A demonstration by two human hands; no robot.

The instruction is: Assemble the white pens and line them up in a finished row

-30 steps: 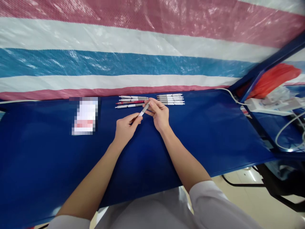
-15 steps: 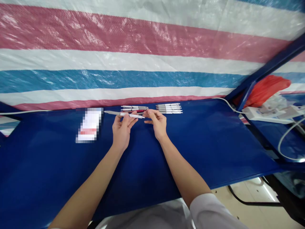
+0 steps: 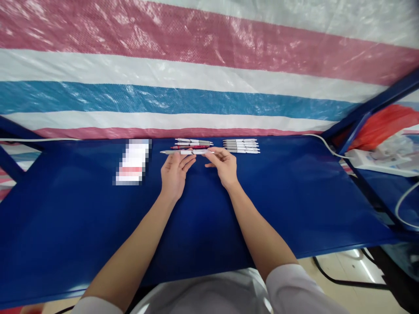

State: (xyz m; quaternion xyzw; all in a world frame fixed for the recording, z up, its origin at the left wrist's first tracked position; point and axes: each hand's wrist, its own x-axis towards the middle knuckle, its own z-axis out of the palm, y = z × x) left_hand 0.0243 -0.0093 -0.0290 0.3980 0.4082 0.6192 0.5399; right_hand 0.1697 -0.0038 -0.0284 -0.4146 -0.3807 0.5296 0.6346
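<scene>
A white ballpoint pen with a grey grip (image 3: 188, 152) is held level between my two hands, its tip to the left. My left hand (image 3: 173, 174) pinches it by the grip half, thumb on the near side. At the other end, the fingers of my right hand (image 3: 225, 165) close on the plunger end. Just behind lie a red pen (image 3: 186, 147) and a few white and grey pens (image 3: 193, 142), partly hidden by the held one. A stack of several white and grey pens (image 3: 241, 146) lies behind my right hand, side by side.
A blurred-out white sheet or card with a red band (image 3: 132, 163) lies left of my hands on the blue table (image 3: 288, 196). A striped plastic sheet (image 3: 196, 78) hangs behind. At the right are a white power strip (image 3: 376, 162), a red bag (image 3: 382, 126) and cables.
My right hand has closed on the pen's right end; before, its fingers were near that end. The pen has turned closer to level. The whole view has shifted slightly.
</scene>
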